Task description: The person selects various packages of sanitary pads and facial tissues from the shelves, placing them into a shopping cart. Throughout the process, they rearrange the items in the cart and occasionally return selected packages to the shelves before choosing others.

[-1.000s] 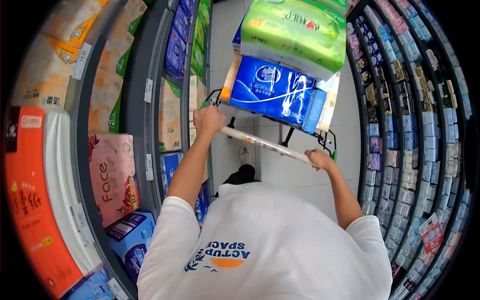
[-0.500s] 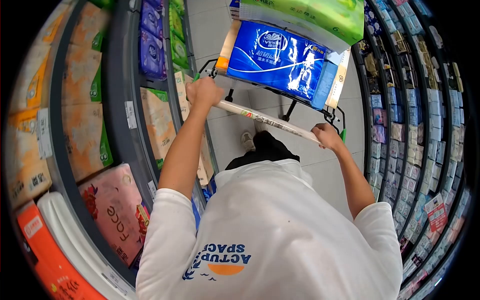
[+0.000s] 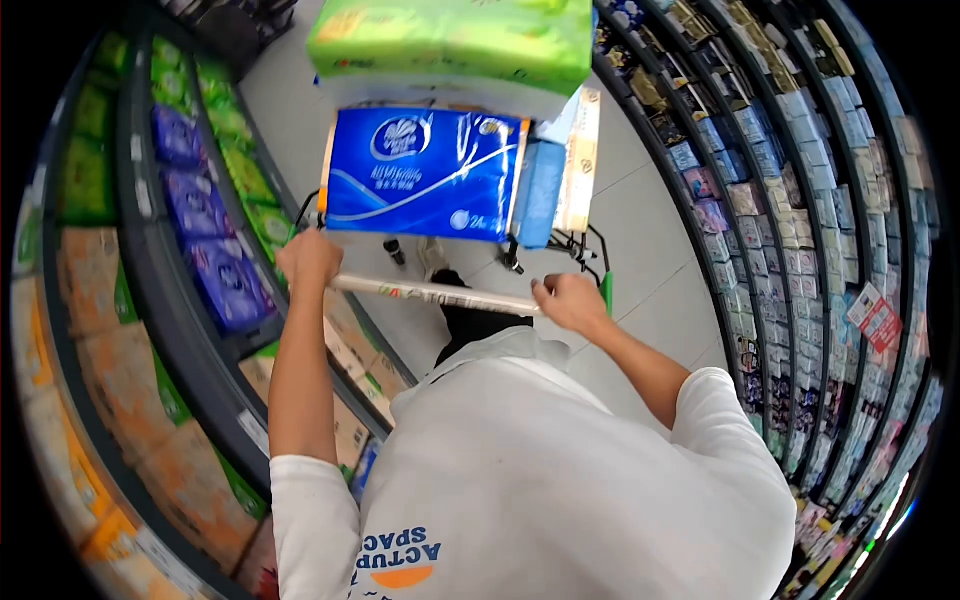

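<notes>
My left hand (image 3: 311, 260) is closed around the left end of the shopping cart handle (image 3: 440, 296). On the right end of that bar, my right hand (image 3: 570, 303) is wrapped with its fingers curled over. Ahead of the bar, the cart carries a blue tissue pack (image 3: 425, 175) with a white logo. A green tissue pack (image 3: 455, 45) rests beyond and above it. Along the right side stand a light blue pack (image 3: 540, 195) and a cream-coloured box (image 3: 580, 165). The cart's basket is mostly hidden under these packs.
Shelves on the left hold purple packs (image 3: 195, 203), green packs (image 3: 245, 170) and orange-beige packs (image 3: 130, 380). Curved rows of small packets (image 3: 800, 215) fill the right shelves, with a red-and-white sign (image 3: 875, 318) there. Grey floor tiles (image 3: 645, 225) run between them.
The cart and both hands have shifted left in view, and the handle lies more level. More purple and green packs show on the left shelves. Both hands keep their hold.
</notes>
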Demonstrator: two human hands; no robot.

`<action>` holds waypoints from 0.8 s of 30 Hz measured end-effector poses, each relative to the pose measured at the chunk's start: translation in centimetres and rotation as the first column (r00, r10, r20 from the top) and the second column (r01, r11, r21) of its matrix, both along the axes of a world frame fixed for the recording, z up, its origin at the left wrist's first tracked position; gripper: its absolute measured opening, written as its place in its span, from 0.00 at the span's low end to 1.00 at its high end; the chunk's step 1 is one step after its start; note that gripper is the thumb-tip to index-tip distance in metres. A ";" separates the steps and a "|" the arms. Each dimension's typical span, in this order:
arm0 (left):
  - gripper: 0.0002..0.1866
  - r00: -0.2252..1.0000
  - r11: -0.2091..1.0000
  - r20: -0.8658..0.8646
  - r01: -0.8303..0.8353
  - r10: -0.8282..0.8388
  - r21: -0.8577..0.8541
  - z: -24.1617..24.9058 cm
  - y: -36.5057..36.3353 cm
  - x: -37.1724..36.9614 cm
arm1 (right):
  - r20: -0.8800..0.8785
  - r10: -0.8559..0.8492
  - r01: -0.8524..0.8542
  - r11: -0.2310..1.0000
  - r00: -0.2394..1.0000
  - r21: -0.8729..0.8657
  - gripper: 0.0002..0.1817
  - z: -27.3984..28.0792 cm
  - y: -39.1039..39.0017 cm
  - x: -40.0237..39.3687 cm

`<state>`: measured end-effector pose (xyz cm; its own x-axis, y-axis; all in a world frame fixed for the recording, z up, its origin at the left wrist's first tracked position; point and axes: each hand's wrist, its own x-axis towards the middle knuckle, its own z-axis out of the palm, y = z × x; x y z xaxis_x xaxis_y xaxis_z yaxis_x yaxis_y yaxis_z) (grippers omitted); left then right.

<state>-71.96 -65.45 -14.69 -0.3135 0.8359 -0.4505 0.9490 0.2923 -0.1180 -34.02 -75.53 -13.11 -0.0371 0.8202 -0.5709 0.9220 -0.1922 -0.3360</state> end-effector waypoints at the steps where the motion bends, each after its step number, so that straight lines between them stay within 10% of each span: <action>1: 0.16 0.999 0.999 -0.013 0.039 -0.040 -0.004 0.3 1.5 -0.3 | -0.006 -0.032 0.032 0.999 0.999 0.015 0.26 0.3 0.8 -0.4; 24: 0.23 0.954 0.913 0.102 0.235 -0.283 0.332 0.5 27.8 -5.7 | -0.206 -0.262 0.189 0.929 0.943 -0.319 0.37 -1.5 14.5 -11.4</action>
<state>-77.65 -37.69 -14.23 -0.0182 0.9841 -0.1767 0.9960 0.0333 0.0829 -45.41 -61.04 -14.56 -0.0373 0.6223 -0.7819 0.7405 -0.5082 -0.4398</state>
